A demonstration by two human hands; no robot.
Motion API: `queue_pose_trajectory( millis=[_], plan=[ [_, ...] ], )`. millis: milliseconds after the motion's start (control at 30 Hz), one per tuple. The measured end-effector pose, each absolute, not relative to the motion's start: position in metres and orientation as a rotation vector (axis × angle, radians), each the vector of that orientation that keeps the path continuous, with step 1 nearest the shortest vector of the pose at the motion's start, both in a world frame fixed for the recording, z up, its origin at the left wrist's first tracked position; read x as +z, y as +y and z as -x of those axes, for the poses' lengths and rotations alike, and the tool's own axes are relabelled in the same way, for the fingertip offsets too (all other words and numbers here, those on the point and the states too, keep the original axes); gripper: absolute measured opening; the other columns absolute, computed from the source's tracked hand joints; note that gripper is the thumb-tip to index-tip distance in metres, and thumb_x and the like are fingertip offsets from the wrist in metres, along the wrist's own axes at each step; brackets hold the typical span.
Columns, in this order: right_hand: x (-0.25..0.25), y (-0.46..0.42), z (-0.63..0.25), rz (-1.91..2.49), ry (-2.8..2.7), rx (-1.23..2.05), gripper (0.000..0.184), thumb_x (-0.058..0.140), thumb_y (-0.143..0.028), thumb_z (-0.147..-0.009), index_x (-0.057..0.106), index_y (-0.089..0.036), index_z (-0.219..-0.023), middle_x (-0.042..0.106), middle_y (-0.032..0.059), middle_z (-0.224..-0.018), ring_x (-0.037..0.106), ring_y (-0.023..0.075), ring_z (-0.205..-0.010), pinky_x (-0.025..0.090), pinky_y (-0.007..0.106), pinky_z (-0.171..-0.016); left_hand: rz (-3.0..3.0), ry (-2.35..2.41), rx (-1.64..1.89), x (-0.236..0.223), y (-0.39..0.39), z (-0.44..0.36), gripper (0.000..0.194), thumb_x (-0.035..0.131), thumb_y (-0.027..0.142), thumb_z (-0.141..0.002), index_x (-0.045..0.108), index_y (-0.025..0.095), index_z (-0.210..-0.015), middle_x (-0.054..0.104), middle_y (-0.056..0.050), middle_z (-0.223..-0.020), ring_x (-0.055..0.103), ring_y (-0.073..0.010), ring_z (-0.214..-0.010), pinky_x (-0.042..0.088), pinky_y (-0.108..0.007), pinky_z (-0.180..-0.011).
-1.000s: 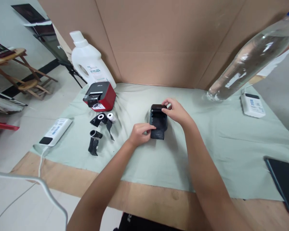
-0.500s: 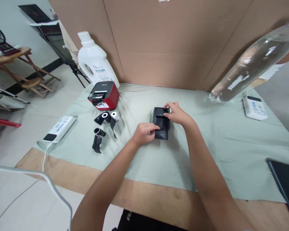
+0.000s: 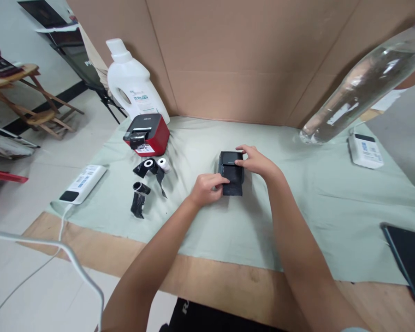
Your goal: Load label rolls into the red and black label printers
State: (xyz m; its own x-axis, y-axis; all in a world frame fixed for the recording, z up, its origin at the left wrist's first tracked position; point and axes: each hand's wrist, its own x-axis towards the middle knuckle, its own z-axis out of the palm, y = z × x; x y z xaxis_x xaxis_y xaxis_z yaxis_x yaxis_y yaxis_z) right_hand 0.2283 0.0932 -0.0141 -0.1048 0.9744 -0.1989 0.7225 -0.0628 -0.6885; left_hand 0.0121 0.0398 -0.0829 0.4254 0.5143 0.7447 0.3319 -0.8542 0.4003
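A small black portable receipt printer [image 3: 227, 157] rests on the cloth in front of me, its lid lying down over the top. From under the lid a black paper strip [image 3: 233, 186] runs toward me. My left hand [image 3: 207, 189] is at the printer's left side, its thumb and fingers closed at the strip's left edge. On the far right corner, my right hand [image 3: 254, 161] presses its fingertips round the lid and the printer's side. A red and black label printer [image 3: 152, 133] with a black strip at its front stands to the left, near black paper rolls [image 3: 141, 187] and a white roll [image 3: 163, 164].
Behind the red printer stands a white detergent bottle [image 3: 134, 87] against a cardboard wall [image 3: 228, 60]. A clear bottle [image 3: 359, 87] leans at the back right. White boxy devices [image 3: 84, 184] sit at both sides, and a phone [image 3: 406, 258] lies at the right edge.
The printer's lid, tilted up a second ago, has come down under my right fingers. My left hand stays at the paper strip. The camera has shifted slightly.
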Motion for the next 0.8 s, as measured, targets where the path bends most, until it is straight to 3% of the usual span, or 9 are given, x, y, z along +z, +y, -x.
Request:
queue_pose_trajectory(
  millis=[100, 200, 267, 433, 567, 700, 800],
  plan=[
    [-0.019, 0.096, -0.23, 1.793, -1.863, 0.979, 0.052, 0.067, -0.024, -0.087, 0.055, -0.023, -0.138, 0.05, 0.0144, -0.138, 0.057, 0.0252, -0.122, 0.046, 0.039, -0.106, -2.459, 0.858, 1.361, -0.08, 0.041, -0.013, 0.025, 0.059, 0.014, -0.083, 0.07, 0.022, -0.105, 0.069, -0.006, -0.091, 0.066, -0.0169, -0.081, 0.055, -0.029, -0.073],
    [-0.024, 0.099, -0.232, 1.759, -1.855, 1.009, 0.053, 0.064, -0.024, -0.089, 0.053, -0.022, -0.141, 0.052, 0.0158, -0.14, 0.06, 0.0262, -0.118, 0.049, 0.04, -0.102, -2.414, 1.007, 1.327, -0.078, 0.043, -0.015, 0.048, 0.07, 0.031, -0.087, 0.06, 0.023, -0.133, 0.065, -0.014, -0.125, 0.062, -0.0265, -0.116, 0.054, -0.041, -0.097],
    [-0.025, 0.1, -0.232, 1.763, -1.856, 1.014, 0.055, 0.063, -0.025, -0.089, 0.052, -0.02, -0.143, 0.052, 0.0171, -0.142, 0.061, 0.0261, -0.116, 0.05, 0.039, -0.1, -2.392, 1.054, 1.305, -0.078, 0.044, -0.016, 0.06, 0.072, 0.036, -0.087, 0.052, 0.023, -0.142, 0.06, -0.015, -0.134, 0.057, -0.029, -0.125, 0.052, -0.044, -0.101],
    [-0.025, 0.099, -0.232, 1.778, -1.859, 1.0, 0.056, 0.066, -0.028, -0.088, 0.053, -0.021, -0.142, 0.054, 0.0165, -0.142, 0.062, 0.0259, -0.114, 0.051, 0.039, -0.098, -2.335, 1.124, 1.247, -0.084, 0.046, -0.015, 0.062, 0.067, 0.021, -0.083, 0.052, 0.023, -0.144, 0.053, -0.015, -0.137, 0.059, -0.0255, -0.12, 0.055, -0.037, -0.095],
    [-0.028, 0.101, -0.234, 1.773, -1.844, 1.019, 0.057, 0.067, -0.029, -0.087, 0.054, -0.023, -0.142, 0.054, 0.0152, -0.142, 0.062, 0.0261, -0.116, 0.051, 0.04, -0.099, -2.306, 1.104, 1.203, -0.084, 0.049, -0.014, 0.072, 0.063, 0.018, -0.084, 0.043, 0.024, -0.152, 0.055, -0.014, -0.142, 0.058, -0.025, -0.12, 0.053, -0.037, -0.096],
    [-0.033, 0.104, -0.234, 1.779, -1.805, 1.068, 0.058, 0.066, -0.03, -0.087, 0.053, -0.023, -0.143, 0.055, 0.0148, -0.141, 0.064, 0.0242, -0.107, 0.053, 0.038, -0.092, -2.268, 1.108, 1.114, -0.083, 0.051, -0.014, 0.083, 0.062, 0.018, -0.083, 0.031, 0.027, -0.16, 0.06, -0.011, -0.142, 0.062, -0.0204, -0.101, 0.053, -0.034, -0.093],
    [-0.034, 0.102, -0.233, 1.758, -1.751, 1.106, 0.058, 0.067, -0.029, -0.086, 0.054, -0.025, -0.142, 0.058, 0.0134, -0.136, 0.065, 0.021, -0.094, 0.055, 0.035, -0.083, -2.24, 1.157, 1.094, -0.081, 0.052, -0.016, 0.085, 0.065, 0.021, -0.082, 0.033, 0.029, -0.16, 0.062, -0.008, -0.139, 0.063, -0.0179, -0.09, 0.053, -0.03, -0.083]
  ],
)
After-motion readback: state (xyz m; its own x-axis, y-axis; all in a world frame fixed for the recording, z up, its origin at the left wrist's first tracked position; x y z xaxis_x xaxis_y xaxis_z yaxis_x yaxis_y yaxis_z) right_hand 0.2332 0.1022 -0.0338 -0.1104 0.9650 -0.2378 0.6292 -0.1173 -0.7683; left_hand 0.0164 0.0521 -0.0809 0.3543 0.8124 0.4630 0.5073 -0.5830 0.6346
